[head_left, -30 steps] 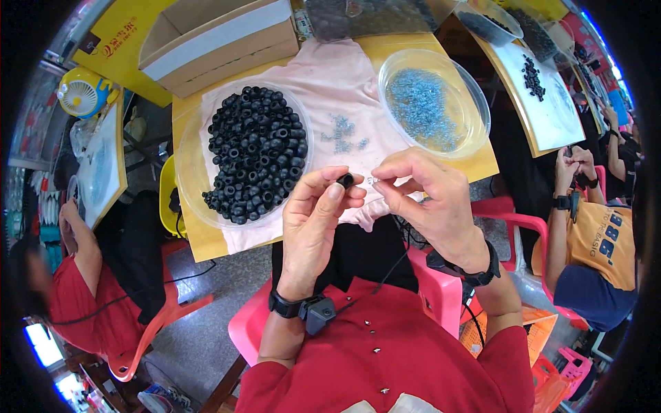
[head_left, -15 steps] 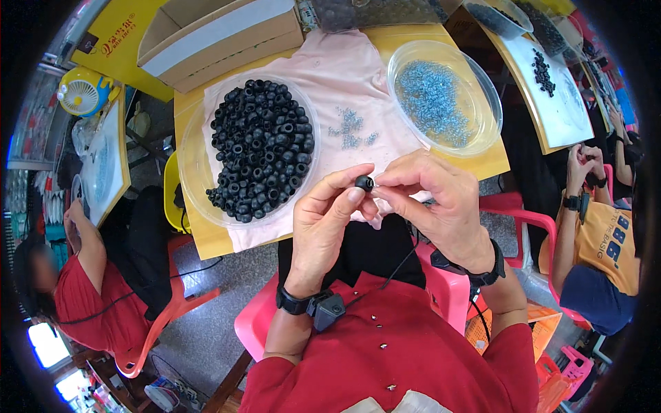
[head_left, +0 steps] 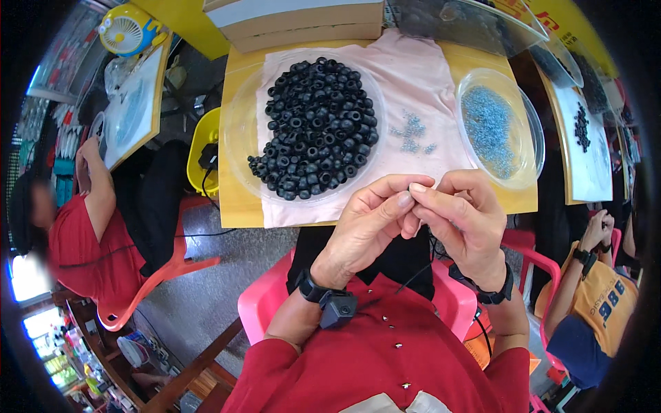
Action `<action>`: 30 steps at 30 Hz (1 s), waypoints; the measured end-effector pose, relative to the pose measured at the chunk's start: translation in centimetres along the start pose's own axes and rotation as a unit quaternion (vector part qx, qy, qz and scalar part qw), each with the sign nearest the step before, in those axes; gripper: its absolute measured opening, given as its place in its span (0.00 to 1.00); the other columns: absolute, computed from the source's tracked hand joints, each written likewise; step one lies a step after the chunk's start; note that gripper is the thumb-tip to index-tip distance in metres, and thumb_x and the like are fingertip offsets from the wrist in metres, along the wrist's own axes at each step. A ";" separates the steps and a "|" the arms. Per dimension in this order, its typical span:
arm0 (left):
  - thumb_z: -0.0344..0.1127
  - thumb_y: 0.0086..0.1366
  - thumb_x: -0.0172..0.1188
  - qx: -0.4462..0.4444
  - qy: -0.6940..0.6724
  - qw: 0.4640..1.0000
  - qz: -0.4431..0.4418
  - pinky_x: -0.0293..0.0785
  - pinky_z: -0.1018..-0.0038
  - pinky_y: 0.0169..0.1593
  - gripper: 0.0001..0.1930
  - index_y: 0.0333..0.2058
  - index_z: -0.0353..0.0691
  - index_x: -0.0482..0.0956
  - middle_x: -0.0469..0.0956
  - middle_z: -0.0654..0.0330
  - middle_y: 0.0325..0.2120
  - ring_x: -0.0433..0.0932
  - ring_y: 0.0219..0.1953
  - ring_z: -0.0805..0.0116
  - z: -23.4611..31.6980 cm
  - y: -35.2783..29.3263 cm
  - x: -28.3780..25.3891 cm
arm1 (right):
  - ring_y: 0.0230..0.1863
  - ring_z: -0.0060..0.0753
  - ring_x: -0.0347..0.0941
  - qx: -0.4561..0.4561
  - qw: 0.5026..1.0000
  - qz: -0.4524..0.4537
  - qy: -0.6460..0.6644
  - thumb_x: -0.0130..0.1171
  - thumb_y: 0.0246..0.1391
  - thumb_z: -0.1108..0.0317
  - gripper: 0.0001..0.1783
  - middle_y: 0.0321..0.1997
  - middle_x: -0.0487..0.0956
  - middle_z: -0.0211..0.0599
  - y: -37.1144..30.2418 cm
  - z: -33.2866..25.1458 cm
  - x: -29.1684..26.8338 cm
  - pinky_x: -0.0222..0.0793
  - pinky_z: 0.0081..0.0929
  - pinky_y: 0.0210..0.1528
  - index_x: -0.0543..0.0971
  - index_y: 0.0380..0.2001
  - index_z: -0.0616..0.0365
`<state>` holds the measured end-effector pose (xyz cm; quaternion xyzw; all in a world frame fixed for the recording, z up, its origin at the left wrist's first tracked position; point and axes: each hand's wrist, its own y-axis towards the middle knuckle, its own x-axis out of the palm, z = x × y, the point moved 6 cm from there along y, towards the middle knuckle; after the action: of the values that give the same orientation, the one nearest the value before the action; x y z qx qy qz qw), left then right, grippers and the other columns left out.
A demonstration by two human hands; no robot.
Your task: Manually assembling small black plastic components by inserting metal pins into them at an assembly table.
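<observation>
Head view, 1 frame.

Landmark: yellow table [head_left: 237, 206], near edge running just above both hands.

Item 1. Left hand [head_left: 365, 230]: below the table's near edge, fingers drawn together, thumb and forefinger pinched against the right hand's fingertips. Black wrist strap with a small box-shaped device [head_left: 330, 303] on the forearm.

Item 2. Right hand [head_left: 465, 220]: beside the left, touching it at the fingertips, pinching a small pale piece [head_left: 417, 187] of which only the tip shows; its shape cannot be told. Black wristband.

Item 3. Clear shallow dish [head_left: 237, 131], on the table's left half, holding a heap of black rings [head_left: 317, 127]: small, matte, round, with centre holes, piled toward the dish's right side.

Item 4. Pink cloth [head_left: 420, 89], spread over the table's middle, its lower hem hanging at the near edge. A loose scatter of small grey-blue parts [head_left: 412, 132] lies on it between the 2 dishes.

Item 5. Clear bowl [head_left: 527, 131], on the table's right end, holding fine blue-grey parts [head_left: 490, 127]; its rim reaches the table's right edge.

Item 6. Cardboard box [head_left: 303, 24], at the table's far edge.

Room: hands sit over the gap between table edge and the person's lap, pink chair [head_left: 265, 303] beneath. Another person in red [head_left: 89, 234] sits well left of the table; one in yellow [head_left: 599, 289] to its right.
</observation>
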<state>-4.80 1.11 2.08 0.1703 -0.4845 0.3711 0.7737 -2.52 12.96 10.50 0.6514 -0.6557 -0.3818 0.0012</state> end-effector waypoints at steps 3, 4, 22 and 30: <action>0.35 0.72 0.52 0.030 -0.023 0.999 0.015 0.73 0.79 0.38 0.15 0.52 0.35 0.73 0.76 0.65 0.32 0.73 0.30 0.80 0.7 -0.3 -1.0 | 0.29 0.30 0.74 0.006 0.999 -0.033 -0.003 0.66 0.49 0.74 0.14 0.33 0.75 0.36 1.0 0.0 1.3 0.71 0.24 0.29 0.83 0.41 0.57; 0.36 0.72 0.52 0.043 -0.023 0.998 0.027 0.73 0.78 0.38 0.14 0.51 0.35 0.74 0.76 0.64 0.32 0.73 0.30 0.80 1.0 -0.5 -1.4 | 0.29 0.31 0.74 0.004 0.999 -0.050 -0.011 0.66 0.49 0.73 0.13 0.32 0.74 0.36 1.6 -0.1 1.6 0.70 0.24 0.29 0.83 0.41 0.58; 0.29 0.62 0.61 0.093 0.057 0.992 -0.066 0.74 0.75 0.31 0.08 0.36 0.29 0.78 0.76 0.49 0.31 0.76 0.26 0.67 4.2 -5.6 -1.9 | 0.35 0.45 0.78 -0.112 0.952 -0.186 -0.214 0.59 0.44 0.73 0.05 0.31 0.77 0.42 13.5 2.7 16.8 0.74 0.38 0.35 0.80 0.26 0.61; 0.29 0.63 0.59 0.070 0.075 0.991 -0.084 0.74 0.75 0.34 0.09 0.39 0.30 0.77 0.75 0.51 0.34 0.76 0.29 0.68 3.8 -4.8 -1.7 | 0.32 0.47 0.78 -0.126 0.950 -0.210 -0.194 0.59 0.43 0.74 0.04 0.31 0.76 0.46 13.4 3.7 17.8 0.75 0.38 0.33 0.81 0.22 0.63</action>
<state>-4.09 -5.13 2.82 0.2356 -0.3817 0.3500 0.8224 -18.49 -2.30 5.73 0.6819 -0.4383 -0.5723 -0.1239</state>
